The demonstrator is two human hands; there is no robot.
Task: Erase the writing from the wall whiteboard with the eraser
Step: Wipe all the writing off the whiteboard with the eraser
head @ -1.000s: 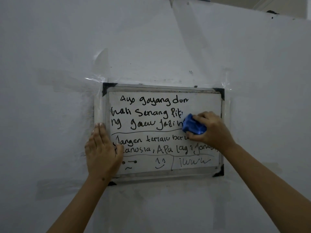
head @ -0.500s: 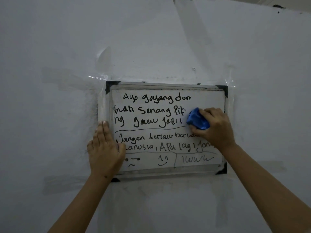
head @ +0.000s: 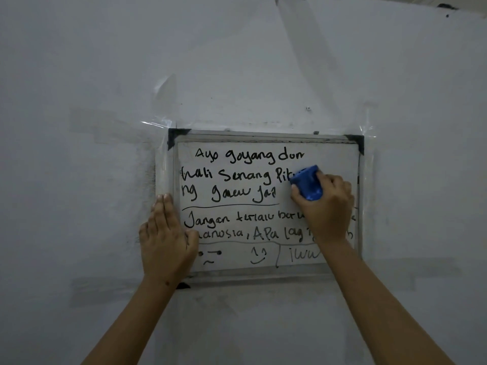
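Both hands are up on the board. The left hand (head: 167, 239) lies flat, fingers together and straight, its palm pressed over the lower left edge of the whiteboard (head: 340, 164), and that reads as bracing, keeping the frame from shifting while the other hand rubs. The right hand (head: 325, 209) is clenched around the blue eraser (head: 307, 182), thumb on its near side and fingers across the far side, with the eraser pushed against the board at the right end of the second and third lines of writing (head: 237, 176).

To the right of the eraser the surface is bare, while the left and middle still carry black lines of text, a ruled stroke, two small doodled faces and a scribble along the bottom. So the job looks barely begun, with most of the wiping to come.

Behind it all, clear tape (head: 162, 122) holds the board on a pale, scuffed wall (head: 92, 75), black corner caps (head: 175, 137) showing. The room is dim, and grey smudges sit just left of the frame.
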